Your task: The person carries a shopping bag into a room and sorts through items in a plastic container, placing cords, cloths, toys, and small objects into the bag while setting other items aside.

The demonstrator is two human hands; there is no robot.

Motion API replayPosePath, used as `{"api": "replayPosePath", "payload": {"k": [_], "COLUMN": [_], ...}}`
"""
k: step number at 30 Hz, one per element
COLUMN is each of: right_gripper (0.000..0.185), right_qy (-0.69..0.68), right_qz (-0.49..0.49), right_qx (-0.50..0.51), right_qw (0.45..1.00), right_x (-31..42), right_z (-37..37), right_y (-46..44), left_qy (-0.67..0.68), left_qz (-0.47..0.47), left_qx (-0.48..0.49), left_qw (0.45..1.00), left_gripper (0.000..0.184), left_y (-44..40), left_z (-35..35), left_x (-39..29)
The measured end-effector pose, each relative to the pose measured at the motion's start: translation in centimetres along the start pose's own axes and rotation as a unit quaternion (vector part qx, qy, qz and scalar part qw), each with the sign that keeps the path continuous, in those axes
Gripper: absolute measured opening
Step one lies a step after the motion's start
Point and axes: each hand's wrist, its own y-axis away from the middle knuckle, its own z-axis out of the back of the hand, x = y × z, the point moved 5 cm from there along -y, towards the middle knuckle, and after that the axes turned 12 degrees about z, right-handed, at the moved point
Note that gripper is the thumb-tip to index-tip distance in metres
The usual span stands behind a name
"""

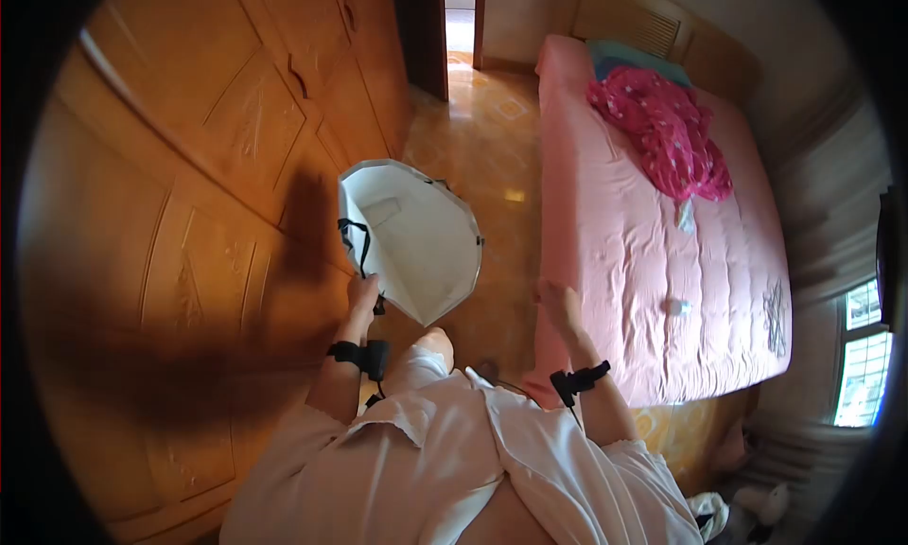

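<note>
My left hand (362,291) is closed around a black strap at the near left rim of a large white bag (416,233). The bag's wide mouth faces up and its pale inside shows. It hangs over the floor beside the wardrobe. My right hand (562,307) is held by the near left side of the bed, holding nothing visible, its fingers loosely bent and apart. Black bands with small devices are strapped to both my wrists.
On the left stands a tall wooden wardrobe (218,119). The bed (634,290) has a pink sheet, with a crumpled bright pink blanket (662,133) near the headboard. A doorway (461,20) opens at the far end of the tiled floor (492,157). A window (863,356) is at right.
</note>
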Motion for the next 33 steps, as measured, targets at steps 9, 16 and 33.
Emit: {"api": "replayPosePath", "payload": {"k": [9, 16, 33], "right_gripper": [0.034, 0.036, 0.037], "right_qy": [0.095, 0.033, -0.150], "right_qz": [0.085, 0.028, 0.031], "right_qx": [0.147, 0.116, 0.096], "right_qw": [0.981, 0.992, 0.984], "right_x": [4.4, 4.9, 2.7], "right_z": [-4.3, 0.1, 8.4], "right_y": [-24.4, -45.0, -101.0], "left_qy": [0.083, -0.003, -0.063], "left_qz": [-0.033, 0.003, 0.034], "left_qx": [0.026, 0.073, 0.081], "left_qw": [0.996, 0.997, 0.994], "left_gripper": [0.035, 0.024, 0.031], "left_y": [-17.0, -25.9, -53.4], "left_z": [-10.8, -21.0, -52.4], "left_x": [-12.9, -31.8, -64.9]}}
